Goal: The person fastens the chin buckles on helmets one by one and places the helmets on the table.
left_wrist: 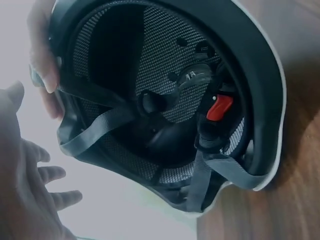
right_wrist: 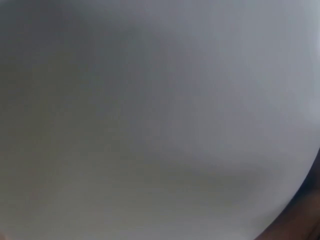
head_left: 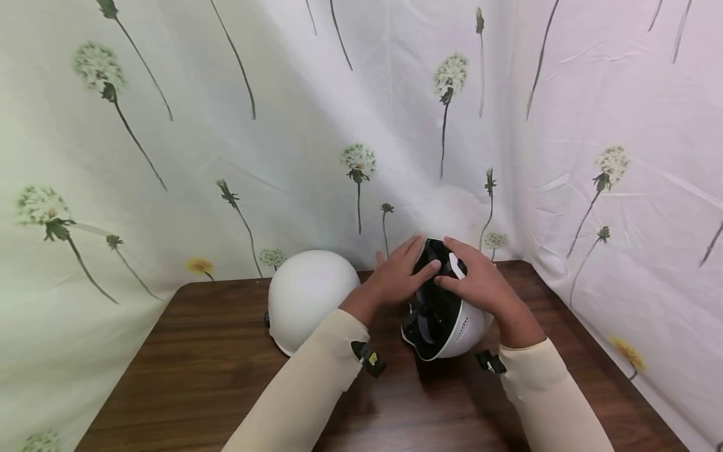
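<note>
A white helmet [head_left: 474, 333] stands tilted on its side on the table, its dark lined inside facing left and toward me. My right hand [head_left: 480, 279] grips its upper rim, thumb at the opening and fingers over the shell. Beside the opening, my left hand [head_left: 392, 276] has its fingers extended; in the left wrist view they are spread and apart from the helmet. Grey straps and a red buckle tab [left_wrist: 219, 107] show inside. The smooth white shell [right_wrist: 160, 120] fills most of the right wrist view, hiding the right fingers.
A second white helmet [head_left: 313, 298] sits dome up on the left, close to my left forearm. Both are on a dark brown wooden table [head_left: 186, 370]. A white cloth with printed flowers [head_left: 282, 157] hangs behind the table and along its right side.
</note>
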